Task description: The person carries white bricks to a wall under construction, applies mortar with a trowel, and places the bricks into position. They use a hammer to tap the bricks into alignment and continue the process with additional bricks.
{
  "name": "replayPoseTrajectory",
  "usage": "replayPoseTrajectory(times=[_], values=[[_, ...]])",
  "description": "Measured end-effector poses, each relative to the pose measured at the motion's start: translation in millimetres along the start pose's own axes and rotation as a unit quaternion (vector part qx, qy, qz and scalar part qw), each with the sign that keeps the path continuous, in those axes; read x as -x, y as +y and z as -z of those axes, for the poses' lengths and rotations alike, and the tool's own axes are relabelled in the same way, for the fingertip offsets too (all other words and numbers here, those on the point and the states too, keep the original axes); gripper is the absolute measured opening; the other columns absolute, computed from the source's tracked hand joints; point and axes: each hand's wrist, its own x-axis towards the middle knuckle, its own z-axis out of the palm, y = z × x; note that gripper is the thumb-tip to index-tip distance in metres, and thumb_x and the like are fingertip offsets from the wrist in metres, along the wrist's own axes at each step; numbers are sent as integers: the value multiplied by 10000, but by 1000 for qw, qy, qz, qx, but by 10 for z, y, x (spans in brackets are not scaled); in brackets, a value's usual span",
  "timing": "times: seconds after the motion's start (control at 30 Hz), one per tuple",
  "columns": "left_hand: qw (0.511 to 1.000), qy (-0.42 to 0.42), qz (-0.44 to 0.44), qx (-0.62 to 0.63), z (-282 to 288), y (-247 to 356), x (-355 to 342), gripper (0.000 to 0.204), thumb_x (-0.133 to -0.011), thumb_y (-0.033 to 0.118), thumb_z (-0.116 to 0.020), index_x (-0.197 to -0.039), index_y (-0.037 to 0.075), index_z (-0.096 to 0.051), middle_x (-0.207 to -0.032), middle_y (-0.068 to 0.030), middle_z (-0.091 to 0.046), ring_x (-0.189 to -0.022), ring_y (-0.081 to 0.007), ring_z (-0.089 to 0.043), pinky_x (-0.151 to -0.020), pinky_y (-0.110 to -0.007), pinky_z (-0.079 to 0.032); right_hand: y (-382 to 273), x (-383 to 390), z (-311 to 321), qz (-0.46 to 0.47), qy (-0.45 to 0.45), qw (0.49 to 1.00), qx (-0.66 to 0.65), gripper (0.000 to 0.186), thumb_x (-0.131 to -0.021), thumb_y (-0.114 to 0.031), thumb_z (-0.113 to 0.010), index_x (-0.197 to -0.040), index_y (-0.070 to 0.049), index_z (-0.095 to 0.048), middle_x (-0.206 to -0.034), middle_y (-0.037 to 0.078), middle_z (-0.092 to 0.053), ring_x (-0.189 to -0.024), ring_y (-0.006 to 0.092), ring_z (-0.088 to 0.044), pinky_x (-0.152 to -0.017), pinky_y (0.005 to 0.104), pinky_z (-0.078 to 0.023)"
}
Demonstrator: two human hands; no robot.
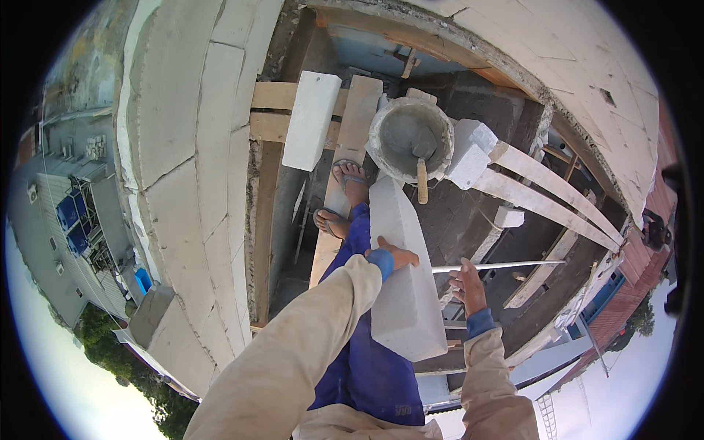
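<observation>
My left hand [396, 258] lies across the middle of a long white aerated concrete block [405, 308], its fingers curled over the block's face. The block stands tilted in front of my legs, its far end close to the mortar bucket. To the right of the block, my right hand [469, 288] is raised with its fingers apart and nothing in it. Close by its fingertips passes a thin white rod [506, 265]. Beyond the block sits a round bucket [375, 139] of grey mortar, and a trowel with a wooden handle [422, 182] rests in it.
My sandalled feet [345, 202] stand on a narrow wooden plank [361, 110] above a deep gap. Another white block [312, 121] lies across boards at left. More blocks [468, 155] sit right of the bucket, beside long planks [550, 209]. Block walls [172, 147] rise on both sides.
</observation>
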Motion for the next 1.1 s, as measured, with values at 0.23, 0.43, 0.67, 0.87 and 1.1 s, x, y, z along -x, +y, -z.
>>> replayPoseTrajectory(times=[0.23,0.43,0.67,0.87,1.1], values=[[996,72,0,53,43,-232,302,1345,-664,587,-758,-1622,-62,-72,-1633,-327,-273,-1483,-525,-313,-1216,-491,-287,1319,-1338,-657,-111,-175,938,-277,682,-983,-519,-632,-1414,4,-555,-1302,176,-676,-1173,292,-663,-1029,434,-516],[996,82,-3,33,-75,-293,315,1020,-782,592,-644,-1632,156,-285,-1694,-280,-151,-1500,-582,-204,-1214,-542,-271,1562,-1279,-668,-112,-150,919,-347,535,-1014,-412,-624,-1323,25,-617,-1246,171,-704,-1053,270,-719,-961,391,-579],[988,15,-152,-31,-180,-514,1115,686,-863,596,-525,-1524,422,-469,-1677,-336,-149,-1429,-624,-339,-1209,-641,-164,1185,-192,-383,-104,-212,908,-345,580,-1045,-418,-540,-1413,30,-531,-1293,205,-677,-1113,307,-703,-985,413,-574],[990,11,-139,22,-715,-509,2470,1287,-674,652,-681,-1636,-37,-175,-1578,-363,-366,-1459,-492,-390,-1197,-420,-337,940,1606,44,-12,-181,917,-356,631,-1053,-420,-485,-1502,21,-442,-1422,221,-593,-1255,344,-624,-1105,458,-483],[927,100,-362,-20,-1043,-293,4019,1202,-738,599,-700,-1659,40,-165,-1494,-424,-404,-1427,-487,-423,-1165,-427,-372,111,2820,390,240,-229,843,-424,660,-1049,-459,-464,-1506,18,-445,-1432,210,-579,-1260,340,-593,-1116,463,-448]])
